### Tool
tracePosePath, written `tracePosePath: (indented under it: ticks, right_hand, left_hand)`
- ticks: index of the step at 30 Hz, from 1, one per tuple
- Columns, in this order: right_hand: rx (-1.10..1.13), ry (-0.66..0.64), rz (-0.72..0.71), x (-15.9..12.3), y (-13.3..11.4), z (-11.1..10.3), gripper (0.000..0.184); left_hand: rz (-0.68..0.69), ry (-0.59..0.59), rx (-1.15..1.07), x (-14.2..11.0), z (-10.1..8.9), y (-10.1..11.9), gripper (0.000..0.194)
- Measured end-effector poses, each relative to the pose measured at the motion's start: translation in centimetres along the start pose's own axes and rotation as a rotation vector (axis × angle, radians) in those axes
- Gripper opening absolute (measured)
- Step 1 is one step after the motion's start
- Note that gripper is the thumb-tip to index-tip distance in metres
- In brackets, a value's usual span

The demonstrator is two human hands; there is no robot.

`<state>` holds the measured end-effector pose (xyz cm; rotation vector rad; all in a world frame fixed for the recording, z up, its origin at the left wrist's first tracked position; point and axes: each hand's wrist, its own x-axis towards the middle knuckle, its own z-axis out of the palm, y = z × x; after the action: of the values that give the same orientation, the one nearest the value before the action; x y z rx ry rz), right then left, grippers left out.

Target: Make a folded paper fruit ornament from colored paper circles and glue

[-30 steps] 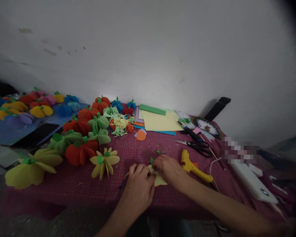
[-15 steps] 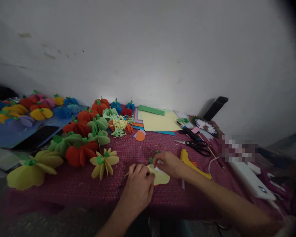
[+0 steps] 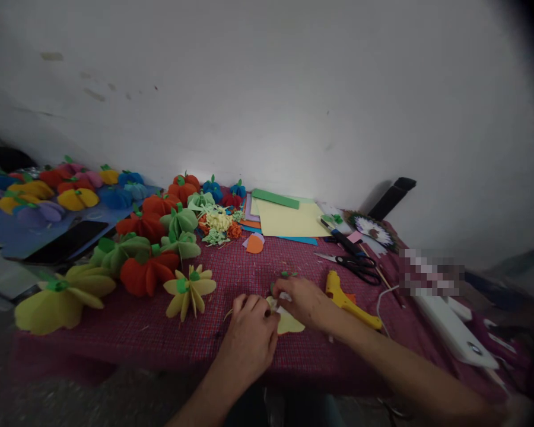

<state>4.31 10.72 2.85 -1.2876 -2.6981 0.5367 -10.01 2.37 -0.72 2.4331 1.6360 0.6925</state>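
Observation:
A pale yellow scalloped cutout (image 3: 291,323), of paper or foam sheet, lies on the tablecloth in front of me. My left hand (image 3: 251,329) has its fingers curled at the cutout's left edge, holding it down. Over the upper part is my right hand (image 3: 305,303), its fingers pinched on a small white scrap (image 3: 285,296) against the cutout. Its fingers partly hide the scrap and a green bit behind. To the right of my right hand lies a yellow glue gun (image 3: 347,302). A yellow petalled pumpkin (image 3: 190,294) stands left of my left hand.
Several colourful craft pumpkins (image 3: 145,274) crowd the left side, near a dark phone (image 3: 66,242). Coloured sheets (image 3: 293,219) lie at the back. Black-handled scissors (image 3: 359,270), a cutter knife (image 3: 345,240) and a white power strip (image 3: 456,332) lie to the right.
My right hand has moved slightly left and down over the cutout, covering more of it, with the white scrap at its fingertips. My left hand stays at the left edge.

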Motion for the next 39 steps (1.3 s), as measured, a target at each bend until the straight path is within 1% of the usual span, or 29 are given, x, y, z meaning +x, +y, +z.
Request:
tracePosePath:
  ticks: [3, 5, 7, 10, 12, 14, 17, 19, 21, 23, 25, 27, 29, 31, 33, 36, 38, 39]
  right_hand:
    - [0.279, -0.055, 0.067, 0.1, 0.6, -1.3, 0.012]
    - [0.477, -0.039, 0.127, 0.1, 1.4, -1.7, 0.011]
    - [0.566, -0.012, 0.142, 0.1, 2.2, -1.6, 0.014]
    - [0.504, 0.01, 0.068, -0.1, 2.7, -0.5, 0.021]
    - [0.393, 0.03, 0.03, -0.1, 2.5, 0.4, 0.024]
    - [0.259, 0.046, 0.021, -0.1, 1.8, 1.1, 0.024]
    - [0.073, 0.048, 0.019, 0.0, 0.6, 1.2, 0.021]
    - [0.036, 0.017, 0.013, 0.2, -0.1, 0.6, 0.02]
    - [0.143, -0.028, 0.041, 0.3, -0.3, -0.3, 0.019]
    - [0.361, -0.065, 0.121, 0.3, 0.1, -1.1, 0.018]
    - [0.556, -0.063, 0.223, 0.2, 1.2, -1.6, 0.017]
    - [0.628, -0.046, 0.257, 0.1, 2.6, -1.5, 0.019]
    - [0.568, -0.052, 0.213, 0.0, 3.6, -1.0, 0.019]
    - [0.42, -0.051, 0.128, 0.0, 3.8, -0.3, 0.02]
    - [0.237, -0.026, 0.029, 0.1, 3.1, 0.3, 0.022]
    - [-0.046, -0.018, -0.097, 0.3, 1.1, 0.6, 0.018]
    - [-0.17, -0.056, -0.133, 0.3, 0.1, 0.2, 0.017]
    - [-0.184, -0.075, -0.126, 0.3, -0.2, -0.1, 0.018]
  left_hand:
    - [0.003, -0.006, 0.003, -0.1, -0.1, 0.0, 0.013]
    - [0.005, -0.003, -0.001, -0.1, -0.1, 0.0, 0.013]
    - [0.001, 0.001, -0.006, -0.1, -0.1, 0.0, 0.014]
    - [-0.003, -0.002, -0.008, -0.1, 0.0, -0.1, 0.014]
    - [0.004, -0.003, -0.009, -0.1, 0.1, -0.1, 0.013]
    - [0.008, 0.005, -0.014, -0.1, 0.1, -0.1, 0.013]
    - [0.009, 0.018, -0.016, -0.1, 0.1, -0.1, 0.014]
    - [0.008, 0.017, -0.007, -0.1, 0.1, 0.0, 0.015]
    - [0.006, 0.014, 0.001, -0.1, 0.0, 0.0, 0.014]
    - [0.006, 0.011, 0.004, -0.1, -0.1, 0.0, 0.014]
    - [0.009, 0.009, 0.003, -0.1, -0.1, -0.1, 0.014]
    - [0.008, 0.01, -0.003, -0.1, 0.0, -0.1, 0.014]
    - [0.006, 0.009, -0.009, -0.1, 0.0, -0.1, 0.014]
    - [0.009, 0.002, -0.01, -0.1, 0.0, -0.1, 0.015]
    - [0.015, -0.001, -0.009, -0.1, 0.1, -0.1, 0.016]
    - [0.013, 0.015, -0.009, -0.1, 0.1, -0.1, 0.015]
    - [0.007, 0.029, -0.01, -0.1, 0.2, -0.1, 0.015]
    - [0.006, 0.03, -0.01, -0.1, 0.2, -0.1, 0.014]
